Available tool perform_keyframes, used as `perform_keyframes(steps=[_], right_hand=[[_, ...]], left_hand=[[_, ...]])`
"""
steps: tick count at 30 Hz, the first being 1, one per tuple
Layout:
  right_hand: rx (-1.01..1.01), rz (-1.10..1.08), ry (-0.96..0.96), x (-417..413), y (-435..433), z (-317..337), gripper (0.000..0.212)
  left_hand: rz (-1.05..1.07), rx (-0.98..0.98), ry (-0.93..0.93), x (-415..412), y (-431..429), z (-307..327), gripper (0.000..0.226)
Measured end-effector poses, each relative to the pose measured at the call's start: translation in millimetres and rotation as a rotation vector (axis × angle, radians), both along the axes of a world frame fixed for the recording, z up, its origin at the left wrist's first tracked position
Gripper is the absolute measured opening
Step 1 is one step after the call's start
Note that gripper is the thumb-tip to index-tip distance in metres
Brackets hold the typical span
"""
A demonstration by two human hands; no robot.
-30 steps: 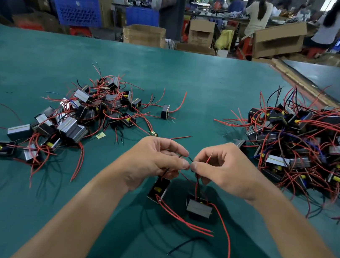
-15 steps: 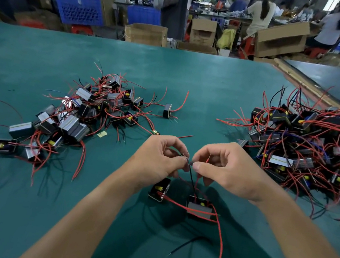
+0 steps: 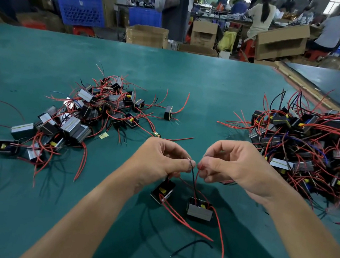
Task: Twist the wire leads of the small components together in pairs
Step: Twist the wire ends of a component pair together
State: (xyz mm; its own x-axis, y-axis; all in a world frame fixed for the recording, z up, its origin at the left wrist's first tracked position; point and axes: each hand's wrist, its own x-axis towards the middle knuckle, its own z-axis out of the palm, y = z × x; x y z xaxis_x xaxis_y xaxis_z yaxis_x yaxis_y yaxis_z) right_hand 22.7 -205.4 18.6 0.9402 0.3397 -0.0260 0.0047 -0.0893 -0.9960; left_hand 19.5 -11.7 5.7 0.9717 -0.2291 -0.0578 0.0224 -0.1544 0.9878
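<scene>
**Wire leads: black lead (image 3: pixel 192 178) and red lead (image 3: pixel 196 177) held tip to tip**

Left hand (image 3: pixel 160 160) pinches the black lead near its bare tip between thumb and forefinger, with the other fingers curled. Right hand (image 3: pixel 236 167) pinches the red lead in the same way. The two tips stand just beside each other between the hands, not yet crossed. Both leads run down toward the person, the black one to the right component (image 3: pixel 199 212), near the left component (image 3: pixel 163 190). The leads lie nearly parallel, and both hands are equally near, so I judge the twist needs the tips laid side by side first
</scene>
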Motion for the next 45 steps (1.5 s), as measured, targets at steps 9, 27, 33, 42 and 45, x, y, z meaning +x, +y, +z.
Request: perform_keyframes(steps=[9, 27, 33, 42, 45], right_hand=[[-0.077, -0.023, -0.043, 0, 0, 0, 0.019], [-0.118, -0.086, -0.141, 2, 4, -3, 0.015], [-0.159, -0.072, -0.172, 3, 3, -5, 0.015], [-0.179, -0.079, -0.244, 3, 5, -5, 0.018], [-0.150, -0.092, -0.302, 3, 4, -5, 0.021]], left_hand=[[0.014, 0.044, 0.003, 0, 1, -2, 0.017], [-0.028, -0.119, -0.014, -3, -5, -3, 0.010], [-0.039, -0.079, -0.051, -2, -8, -3, 0.017], [-0.046, -0.055, -0.068, -1, -10, -8, 0.009], [-0.046, -0.077, -0.057, -1, -11, -9, 0.008]])
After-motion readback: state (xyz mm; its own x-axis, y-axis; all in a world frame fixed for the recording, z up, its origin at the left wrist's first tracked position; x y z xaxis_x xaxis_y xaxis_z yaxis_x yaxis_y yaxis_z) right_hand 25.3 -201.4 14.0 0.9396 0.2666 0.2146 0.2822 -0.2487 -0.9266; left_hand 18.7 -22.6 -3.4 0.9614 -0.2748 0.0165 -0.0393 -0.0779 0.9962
